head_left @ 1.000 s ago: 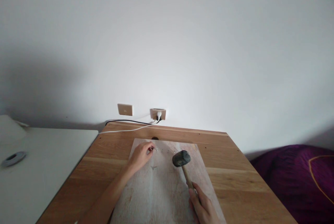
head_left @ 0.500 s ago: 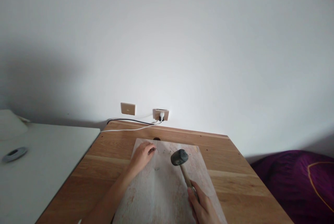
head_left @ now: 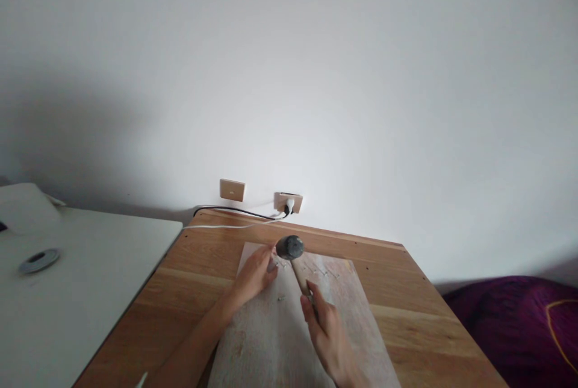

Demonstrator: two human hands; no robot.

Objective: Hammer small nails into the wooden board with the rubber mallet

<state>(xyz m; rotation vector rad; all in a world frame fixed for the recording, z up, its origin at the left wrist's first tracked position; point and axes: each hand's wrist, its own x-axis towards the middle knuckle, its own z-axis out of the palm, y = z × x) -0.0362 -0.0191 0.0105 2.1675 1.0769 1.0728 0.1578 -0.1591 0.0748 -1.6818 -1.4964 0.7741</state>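
My right hand (head_left: pixel 329 329) grips the wooden handle of a rubber mallet (head_left: pixel 289 247) with a dark head. The mallet head is raised over the far part of a whitish, worn board (head_left: pixel 289 340), right beside the fingertips of my left hand (head_left: pixel 256 270). My left fingers are pinched together at the board's far left corner, on what looks like a small nail, mostly hidden by the fingers and mallet. Several small nails (head_left: pixel 325 272) show along the board's far part, and another nail (head_left: pixel 281 299) lies nearer its middle.
The board rests on a wooden table (head_left: pixel 180 291) against a white wall. Cables (head_left: pixel 235 226) run along its back edge to a wall socket (head_left: pixel 282 201). At left, a white table (head_left: pixel 112 267) bears a grey ring-shaped object (head_left: pixel 40 261). Purple fabric (head_left: pixel 506 322) bulges at right.
My right hand has brought the mallet left and farther away, so its head is now next to my left fingertips. My left hand stays near the same board corner. The view has shifted slightly.
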